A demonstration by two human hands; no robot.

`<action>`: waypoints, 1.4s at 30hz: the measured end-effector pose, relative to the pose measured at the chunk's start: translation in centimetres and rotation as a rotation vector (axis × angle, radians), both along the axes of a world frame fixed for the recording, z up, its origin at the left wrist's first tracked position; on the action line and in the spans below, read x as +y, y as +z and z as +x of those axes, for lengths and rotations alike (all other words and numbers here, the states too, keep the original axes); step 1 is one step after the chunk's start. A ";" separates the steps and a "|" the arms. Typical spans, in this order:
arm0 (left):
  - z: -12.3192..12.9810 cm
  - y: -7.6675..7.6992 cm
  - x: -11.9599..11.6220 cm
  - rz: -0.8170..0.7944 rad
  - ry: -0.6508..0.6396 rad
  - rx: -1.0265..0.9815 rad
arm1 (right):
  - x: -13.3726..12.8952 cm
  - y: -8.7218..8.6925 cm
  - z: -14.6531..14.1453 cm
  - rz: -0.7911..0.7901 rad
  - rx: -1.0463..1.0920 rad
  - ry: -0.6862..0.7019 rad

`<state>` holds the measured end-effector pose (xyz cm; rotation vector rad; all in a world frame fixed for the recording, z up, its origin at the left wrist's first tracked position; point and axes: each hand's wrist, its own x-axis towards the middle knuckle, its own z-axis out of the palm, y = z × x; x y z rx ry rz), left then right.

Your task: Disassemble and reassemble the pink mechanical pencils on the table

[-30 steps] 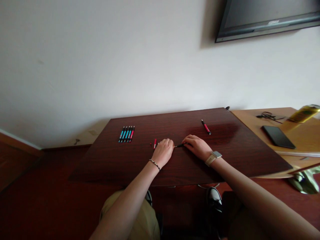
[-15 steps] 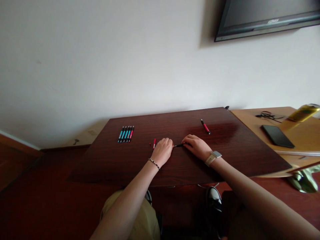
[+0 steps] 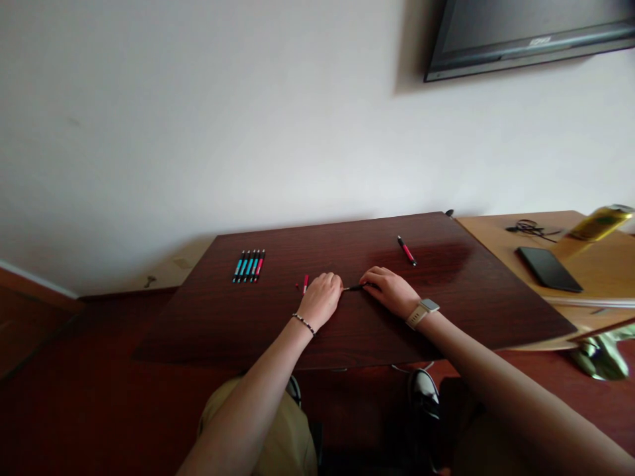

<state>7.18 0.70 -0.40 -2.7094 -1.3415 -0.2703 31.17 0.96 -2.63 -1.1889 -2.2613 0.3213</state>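
Over the middle of the dark table, my left hand (image 3: 321,297) has its fingers closed on one end of a thin pen part. My right hand (image 3: 389,289) pinches the black end of the same pen part (image 3: 354,287), which spans the gap between the hands. Beside my left hand lie a short red barrel piece (image 3: 305,284) and a tiny red bit (image 3: 297,286). Several blue pens (image 3: 247,266) and a red pen (image 3: 260,266) form a row at the left. Another red and black pen (image 3: 407,251) lies behind my right hand.
The dark table (image 3: 198,317) stands against a white wall. On a lighter desk (image 3: 595,284) at the right are a black phone (image 3: 549,269), a black cable (image 3: 532,229) and a yellow can (image 3: 600,223). A screen (image 3: 536,39) hangs above.
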 end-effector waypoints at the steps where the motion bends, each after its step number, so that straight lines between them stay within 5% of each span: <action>1: -0.1 0.0 -0.1 -0.003 -0.003 -0.002 | 0.0 0.0 0.0 -0.001 0.003 0.001; 42: 0.3 0.0 0.0 0.001 0.004 -0.022 | -0.1 0.0 -0.1 -0.014 -0.008 -0.012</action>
